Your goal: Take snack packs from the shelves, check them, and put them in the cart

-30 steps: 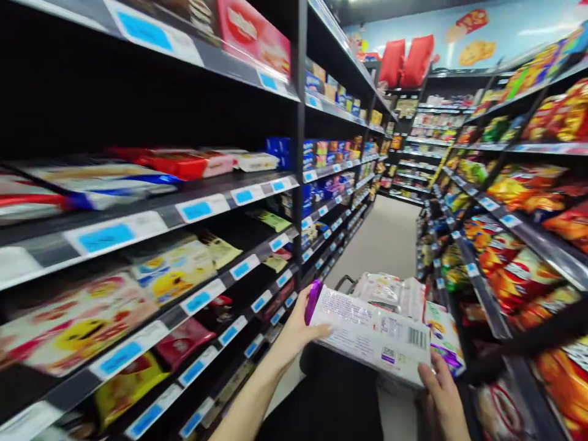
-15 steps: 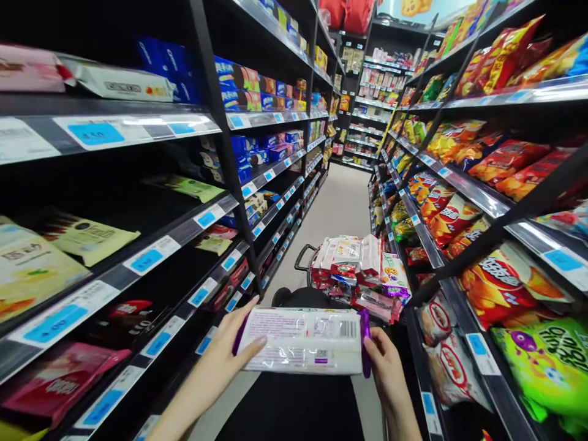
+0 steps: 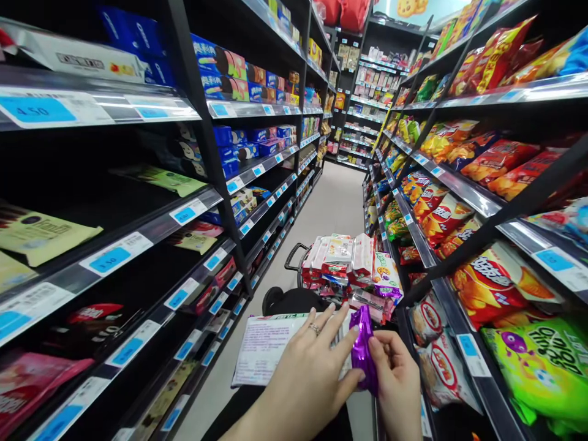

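A white snack packet (image 3: 264, 349) with purple print and a shiny purple crimped end lies across my lap, its printed back facing up. My left hand (image 3: 310, 361), wearing a ring, rests over the packet's right half with fingers spread. Its fingertips and thumb reach the edge of the purple end. At that same end my right hand (image 3: 395, 367) pinches the purple wrapper between thumb and curled fingers. My left hand covers part of the packet's middle. Just beyond, a pile of packaged snacks (image 3: 340, 257) sits in front of my knees, with white, red and purple wrappers.
Shelves of biscuits (image 3: 220, 67) with blue price tags run along the left. On the right, shelves hold bagged chips (image 3: 487, 275) and a green snack bag (image 3: 542, 361). A black handle (image 3: 294, 256) stands beside the pile. The grey aisle floor (image 3: 337, 190) leads to back shelves.
My left hand has moved from the packet's left end across to its right half, by the purple end. My right hand still grips that end. The view has shifted slightly.
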{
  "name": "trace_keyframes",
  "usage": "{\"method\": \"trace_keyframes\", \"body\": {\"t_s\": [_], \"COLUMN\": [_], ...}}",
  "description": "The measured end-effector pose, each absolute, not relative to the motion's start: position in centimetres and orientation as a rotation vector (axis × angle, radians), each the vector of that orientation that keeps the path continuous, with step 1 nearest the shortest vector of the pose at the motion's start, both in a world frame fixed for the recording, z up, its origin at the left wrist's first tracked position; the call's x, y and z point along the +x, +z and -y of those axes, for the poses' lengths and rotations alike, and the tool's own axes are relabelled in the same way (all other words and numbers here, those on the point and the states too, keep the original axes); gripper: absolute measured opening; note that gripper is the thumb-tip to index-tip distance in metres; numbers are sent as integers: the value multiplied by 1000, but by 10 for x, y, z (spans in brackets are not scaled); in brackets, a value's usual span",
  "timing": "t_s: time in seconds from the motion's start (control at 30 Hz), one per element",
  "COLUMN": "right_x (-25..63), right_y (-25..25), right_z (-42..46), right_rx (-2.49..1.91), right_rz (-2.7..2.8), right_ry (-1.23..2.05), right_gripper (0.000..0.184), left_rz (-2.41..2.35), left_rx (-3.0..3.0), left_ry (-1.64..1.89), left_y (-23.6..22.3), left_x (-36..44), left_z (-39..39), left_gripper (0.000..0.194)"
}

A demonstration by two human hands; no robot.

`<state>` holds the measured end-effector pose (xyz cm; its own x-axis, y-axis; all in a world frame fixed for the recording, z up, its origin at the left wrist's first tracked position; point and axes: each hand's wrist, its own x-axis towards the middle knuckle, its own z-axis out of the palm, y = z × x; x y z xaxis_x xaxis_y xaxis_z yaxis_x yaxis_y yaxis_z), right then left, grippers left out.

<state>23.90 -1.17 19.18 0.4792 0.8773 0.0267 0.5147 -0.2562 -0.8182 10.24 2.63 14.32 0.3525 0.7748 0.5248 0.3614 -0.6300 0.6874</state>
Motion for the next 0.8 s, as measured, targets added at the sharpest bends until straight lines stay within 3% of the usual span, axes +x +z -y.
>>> {"method": "trace_keyframes", "body": {"t_s": [0.3,0.5,0.8], "right_x": [225,234,244], "right_y": [194,191,193], "right_z": [5,9,9], "right_rx": [-1822,-1782,-1933], "right_rz": [1273,1369,1561], "right_ry": [568,614,489], "right_gripper": [35,35,28], "left_rz": [-972,-875,-729], "left_rx": [2703,2759,2709], "left_ry": [1112,1386,1078], "left_y": [151,148,143], "left_x": [88,92,105], "left_z": [-45,-47,-62], "left_gripper": [37,24,21]}}
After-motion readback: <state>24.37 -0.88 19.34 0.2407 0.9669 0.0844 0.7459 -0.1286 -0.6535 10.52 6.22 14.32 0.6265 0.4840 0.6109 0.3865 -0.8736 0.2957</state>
